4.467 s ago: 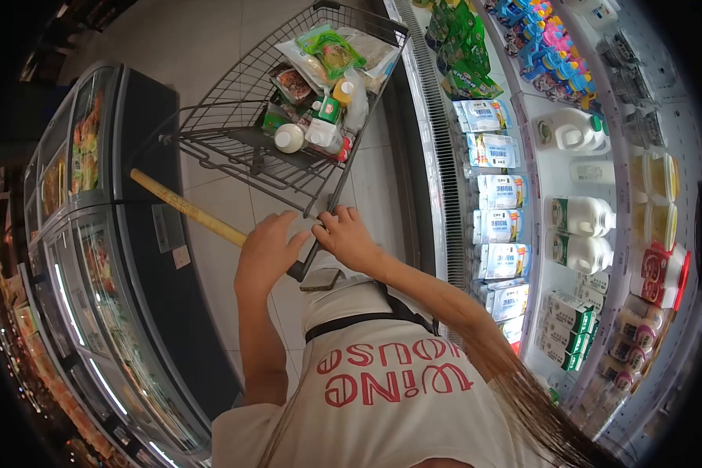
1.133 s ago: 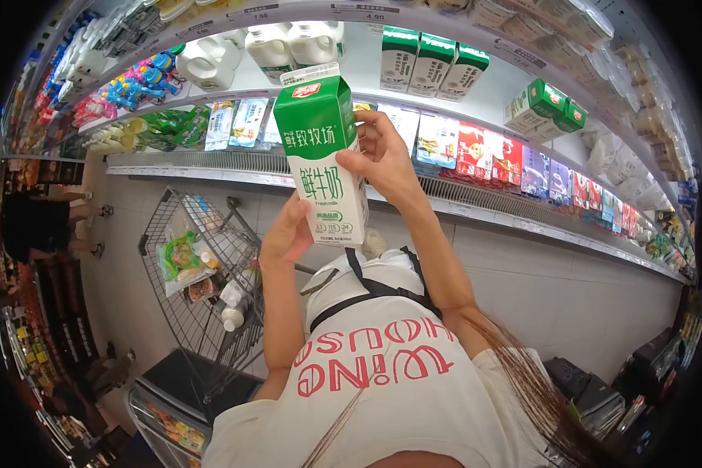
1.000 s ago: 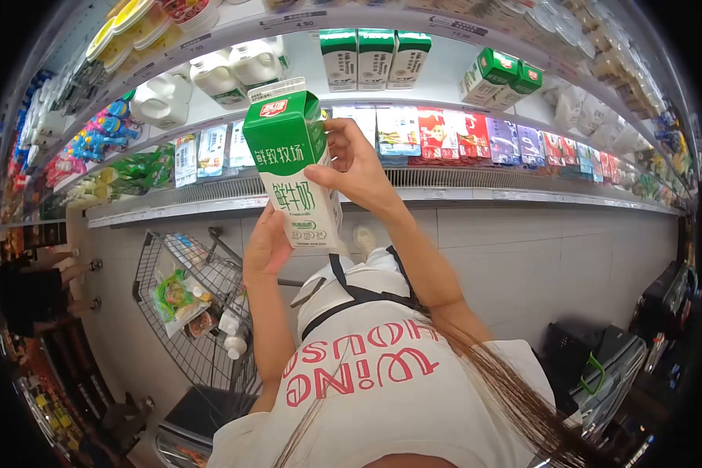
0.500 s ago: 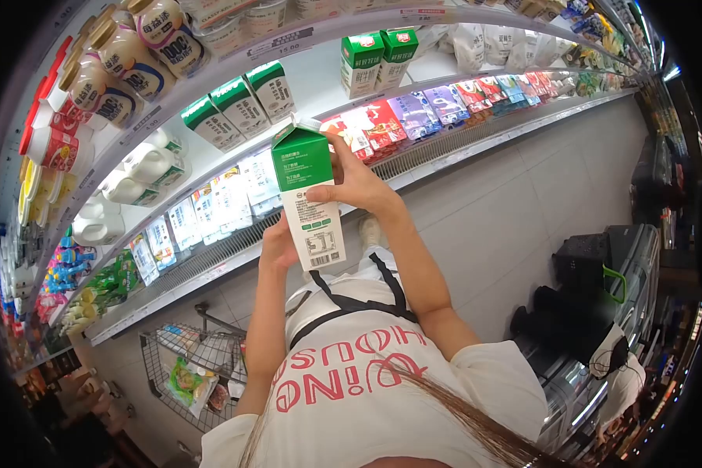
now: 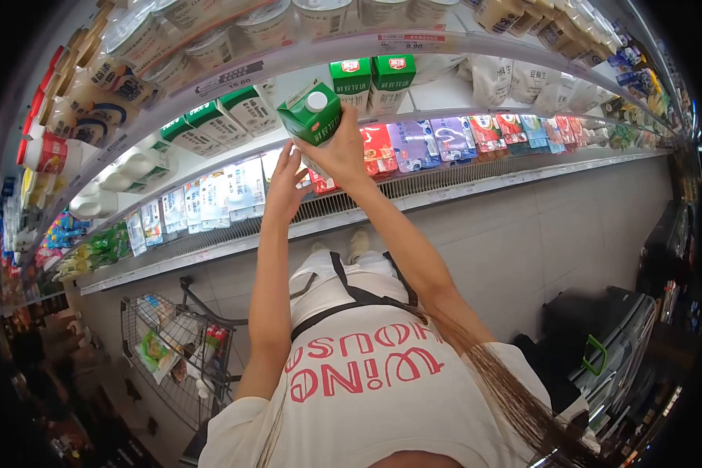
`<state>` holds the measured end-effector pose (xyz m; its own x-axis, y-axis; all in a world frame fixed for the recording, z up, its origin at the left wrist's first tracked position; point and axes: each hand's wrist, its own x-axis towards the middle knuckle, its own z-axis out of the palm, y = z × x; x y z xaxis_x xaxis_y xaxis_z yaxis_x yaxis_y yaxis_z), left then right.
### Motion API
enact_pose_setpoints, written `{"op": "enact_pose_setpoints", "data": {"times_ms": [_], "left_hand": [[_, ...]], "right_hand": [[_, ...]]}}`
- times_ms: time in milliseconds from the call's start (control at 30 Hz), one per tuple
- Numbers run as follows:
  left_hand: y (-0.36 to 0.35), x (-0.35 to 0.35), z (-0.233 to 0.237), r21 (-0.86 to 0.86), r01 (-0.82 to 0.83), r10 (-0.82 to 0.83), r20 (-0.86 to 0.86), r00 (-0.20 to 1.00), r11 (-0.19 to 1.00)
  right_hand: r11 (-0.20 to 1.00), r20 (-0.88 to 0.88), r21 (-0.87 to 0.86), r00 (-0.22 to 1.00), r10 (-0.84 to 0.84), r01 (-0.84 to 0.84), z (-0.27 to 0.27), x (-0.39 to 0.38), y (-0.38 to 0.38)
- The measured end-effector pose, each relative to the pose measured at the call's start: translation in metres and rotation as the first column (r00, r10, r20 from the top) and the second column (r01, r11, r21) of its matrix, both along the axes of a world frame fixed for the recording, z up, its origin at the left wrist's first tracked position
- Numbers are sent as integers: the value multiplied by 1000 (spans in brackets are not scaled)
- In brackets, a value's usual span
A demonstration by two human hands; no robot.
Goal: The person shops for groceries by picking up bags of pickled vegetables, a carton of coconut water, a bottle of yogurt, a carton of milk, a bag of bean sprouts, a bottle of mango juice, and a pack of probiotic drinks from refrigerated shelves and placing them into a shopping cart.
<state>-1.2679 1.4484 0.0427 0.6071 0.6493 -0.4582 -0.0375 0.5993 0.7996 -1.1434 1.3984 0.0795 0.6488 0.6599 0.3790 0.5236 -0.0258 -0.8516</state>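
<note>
A green-and-white milk carton point(image 5: 310, 117) with a white screw cap is held out in front of the refrigerated shelf, its top tilted toward me. My right hand point(image 5: 342, 152) grips it from the right side, fingers wrapped round the body. Just below and left of it is my left hand point(image 5: 285, 187), open with fingers stretched up, fingertips right at the carton's lower left side. Two similar green-topped cartons point(image 5: 370, 82) stand on the shelf right behind, and several more green-topped cartons point(image 5: 218, 121) are to the left.
An upper shelf edge point(image 5: 288, 62) with price tags runs above the cartons. White jugs point(image 5: 129, 171) stand left, bagged packs point(image 5: 515, 82) right. Colourful pouches point(image 5: 421, 144) line the lowest shelf. A wire shopping cart point(image 5: 179, 343) with goods stands at lower left.
The carton has moved up toward the shelf and turned so its capped top shows instead of its printed side. My left hand has let go of its lower part and opened.
</note>
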Motion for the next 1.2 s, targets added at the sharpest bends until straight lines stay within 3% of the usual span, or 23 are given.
{"op": "enact_pose_setpoints", "data": {"times_ms": [133,300,400,467,567,633,700,767,833,867,933,1000,1033,1133,1200], "left_hand": [[24,28,-1,32,-99,93,154,984,995],[84,49,-44,115,-32,-17,407,913,993],[93,44,-50,275,-20,-62,285,956,961],[95,42,-68,452,-85,22,142,990,888],[86,50,-69,695,-131,243,-65,968,707],[86,52,-68,856,-109,420,-133,898,505],[82,60,-57,852,-69,455,-207,866,519],[84,65,-44,812,-31,415,-265,871,583],[88,68,-54,889,-77,430,-141,892,452],[89,71,-60,917,-102,428,-80,900,386],[88,76,-62,914,-87,443,-108,890,397],[86,87,-63,912,-104,481,-110,870,397],[84,90,-63,860,-81,464,-191,865,505],[81,96,-65,909,-136,510,-94,855,395],[94,92,-69,871,-116,399,-98,912,478]], "right_hand": [[992,-14,87,995,-95,95,-10,-3,34],[969,-84,217,992,-98,115,-30,2,71],[973,-104,229,994,-11,35,-41,14,80],[952,-69,290,989,128,-103,-49,28,88],[891,-59,324,934,353,-317,-41,45,98],[884,-189,223,871,453,-411,-55,59,110],[861,-315,137,803,506,-489,-53,69,107],[799,-305,207,738,602,-565,-55,77,111],[732,-245,299,693,678,-611,-65,79,121],[740,-287,259,682,673,-621,-70,85,126],[748,-379,173,657,651,-641,-60,87,124],[843,-436,-4,760,483,-538,-46,84,121],[873,-443,-95,806,393,-478,-39,82,119],[961,-156,139,953,261,-241,-38,57,110],[973,-195,75,953,231,-220,-38,41,96]]}}
